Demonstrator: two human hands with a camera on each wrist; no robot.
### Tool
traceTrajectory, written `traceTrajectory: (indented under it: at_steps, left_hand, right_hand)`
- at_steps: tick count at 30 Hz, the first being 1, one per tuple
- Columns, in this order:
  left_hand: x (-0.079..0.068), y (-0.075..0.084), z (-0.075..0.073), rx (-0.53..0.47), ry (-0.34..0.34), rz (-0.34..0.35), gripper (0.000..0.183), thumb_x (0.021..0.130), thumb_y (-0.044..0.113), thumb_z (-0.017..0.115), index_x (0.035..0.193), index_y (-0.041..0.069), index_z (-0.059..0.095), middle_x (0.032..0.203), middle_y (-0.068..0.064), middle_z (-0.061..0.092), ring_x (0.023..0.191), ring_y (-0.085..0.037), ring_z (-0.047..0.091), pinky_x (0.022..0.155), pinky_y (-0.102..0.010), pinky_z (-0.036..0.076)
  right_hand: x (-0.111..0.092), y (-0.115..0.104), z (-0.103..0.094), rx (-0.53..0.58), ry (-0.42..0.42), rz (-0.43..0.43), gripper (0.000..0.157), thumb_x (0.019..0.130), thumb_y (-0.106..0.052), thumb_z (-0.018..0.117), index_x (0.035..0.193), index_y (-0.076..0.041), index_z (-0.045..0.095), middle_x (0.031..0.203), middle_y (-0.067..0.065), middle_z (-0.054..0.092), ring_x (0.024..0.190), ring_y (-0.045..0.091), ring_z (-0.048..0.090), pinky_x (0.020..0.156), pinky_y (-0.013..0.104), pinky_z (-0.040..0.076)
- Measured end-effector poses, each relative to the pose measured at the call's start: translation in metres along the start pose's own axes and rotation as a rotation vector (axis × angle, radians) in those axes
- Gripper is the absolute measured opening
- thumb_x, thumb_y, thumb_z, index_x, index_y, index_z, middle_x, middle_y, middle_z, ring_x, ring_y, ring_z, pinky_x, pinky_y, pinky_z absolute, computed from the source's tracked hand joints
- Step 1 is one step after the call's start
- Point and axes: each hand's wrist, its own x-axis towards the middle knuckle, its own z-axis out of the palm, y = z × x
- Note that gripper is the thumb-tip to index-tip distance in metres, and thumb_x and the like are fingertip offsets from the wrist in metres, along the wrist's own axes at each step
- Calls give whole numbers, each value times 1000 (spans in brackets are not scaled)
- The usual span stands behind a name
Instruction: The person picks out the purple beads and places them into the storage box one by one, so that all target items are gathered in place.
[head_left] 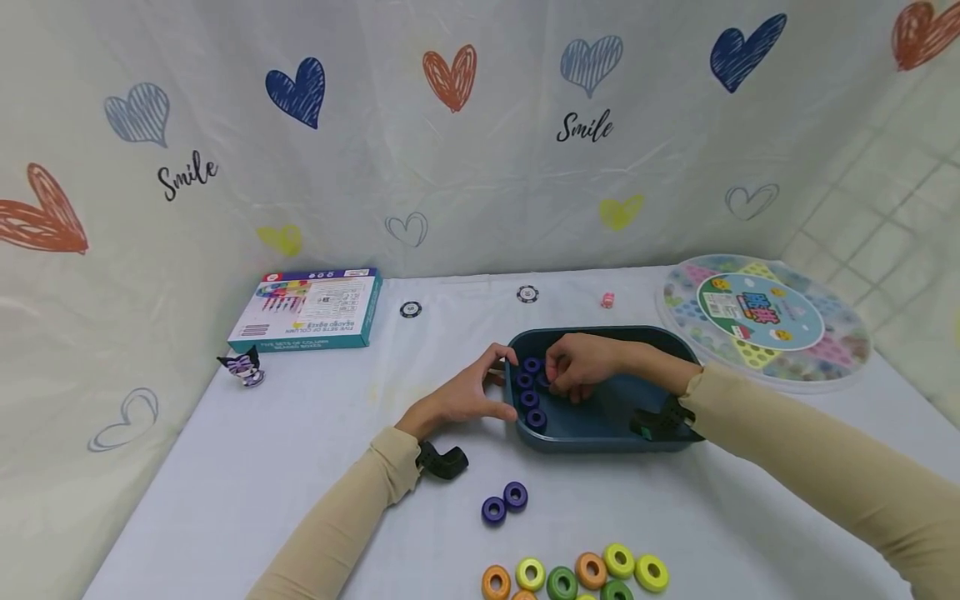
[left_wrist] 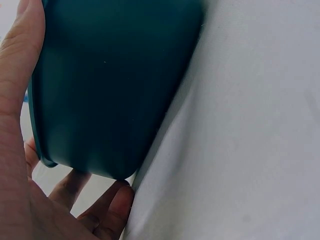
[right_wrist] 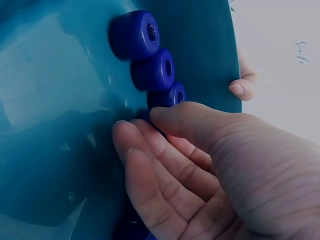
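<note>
A dark teal tray [head_left: 615,446] stands on the white table. My left hand [head_left: 467,393] holds its left end, with fingers and thumb spread around the corner; the left wrist view shows fingertips against the tray's outer wall [left_wrist: 115,90]. Inside, my right hand [head_left: 585,364] is down near the tray floor, thumb and fingers pinching a purple ring bead [head_left: 543,380] that they mostly hide. Along the left inner wall several more purple ring beads [head_left: 528,399] sit in a row. From the right wrist view, purple beads [right_wrist: 152,70] stand just beyond my thumb.
Two purple ring beads [head_left: 494,511] lie in front of the tray. Orange, yellow and green rings [head_left: 562,582] cluster at the near edge. A boxed set [head_left: 307,308] and a small figurine [head_left: 245,367] stand back left, a round game board [head_left: 765,321] back right.
</note>
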Motion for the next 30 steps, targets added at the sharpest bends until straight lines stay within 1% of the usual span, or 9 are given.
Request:
traceTrajectory:
  at_steps: [6,11,15,18,21,24,27,30]
  left_hand:
    - [0,-1,1,-5,3,-14,76,62,59,72,119,29,32,127,0,40,108,-15,47,93,-33,36]
    - [0,-1,0,-6,-2,-11,73,64,53,75,119,30,32,127,3,40,109,-14,46,94,-32,36]
    - [1,-1,0,-14,0,-1,74,64,53,75,119,28,32,127,3,38,110,-14,45,94,-31,36]
    - [1,1,-1,-16,2,5,75,63,55,74,120,27,32,127,3,38,111,-15,44,94,-30,36]
    - [2,2,-1,-17,-3,7,75,63,56,73,120,28,32,126,4,39,111,-13,44,94,-30,36]
    - [2,1,-1,-33,-5,39,75,64,53,74,119,25,32,125,0,40,111,-14,44,94,-31,36]
    - [2,-1,-1,-42,2,71,74,65,51,75,119,23,33,125,-4,40,110,-16,45,93,-32,37]
    - [1,-3,0,-40,5,83,74,65,53,73,119,22,33,125,-5,40,109,-17,47,92,-32,38]
  right_hand:
    - [0,0,-1,-17,2,-30,5,84,-9,59,86,-6,56,77,4,62,61,17,58,56,29,49]
    - [-5,-7,-2,-49,53,-75,4,83,-10,59,85,-8,56,74,1,61,56,13,52,52,27,46]
    - [-13,-21,2,-63,101,-135,8,84,-16,60,83,-11,55,72,0,60,54,13,50,50,27,45]
    - [-22,-35,11,-89,134,-201,10,85,-21,62,83,-14,55,68,-3,57,55,12,50,50,26,44]
    - [-31,-47,25,-118,155,-267,9,85,-22,62,82,-17,55,65,-6,54,56,9,49,50,24,43]
    - [-39,-59,40,-154,166,-324,9,85,-20,62,81,-19,54,64,-9,52,56,7,48,50,21,41]
    - [-44,-71,55,-205,163,-357,9,85,-18,61,82,-21,54,64,-11,52,56,4,47,52,20,41]
    - [-46,-81,71,-299,152,-357,9,85,-19,61,83,-23,54,63,-14,50,55,0,46,51,18,40]
